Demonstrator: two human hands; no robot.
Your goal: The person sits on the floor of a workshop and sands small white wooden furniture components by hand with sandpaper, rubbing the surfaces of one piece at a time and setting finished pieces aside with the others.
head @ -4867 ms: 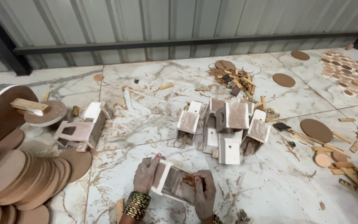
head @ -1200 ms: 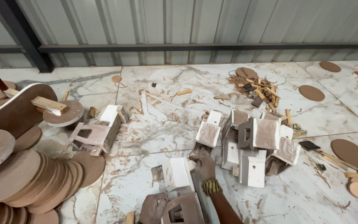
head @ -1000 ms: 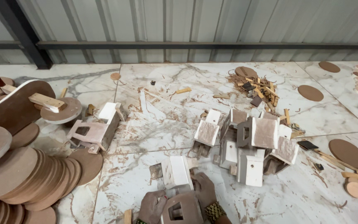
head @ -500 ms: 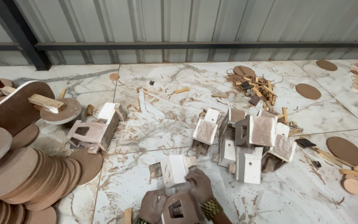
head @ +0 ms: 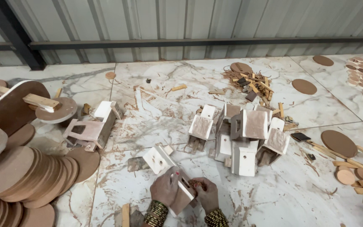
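In the head view, a small white wooden house-shaped piece is gripped low in the middle of the frame, above the marble floor. The left hand is closed around the piece's left side, with the thumb laid over its top edge. The right hand is pressed against the piece's right side, its fingers curled around something small and brownish at the opening; what that is cannot be told. Stacked bangles are worn on the left wrist, and similar ones are seen on the right.

Just above and to the right of the hands, a cluster of finished little white houses is stood together on the floor, some with rough brown roof panels. Well to the left, another small house lying on its side is seen, touching a round wooden disc. Along the left edge, a leaning row of round brown wooden discs is spread out, and a wooden block is rested on a disc above it. Near the wall, a heap of wood scraps is piled. At the right, larger dark discs and loose wooden sticks are scattered. The corrugated metal wall is shown along the top.
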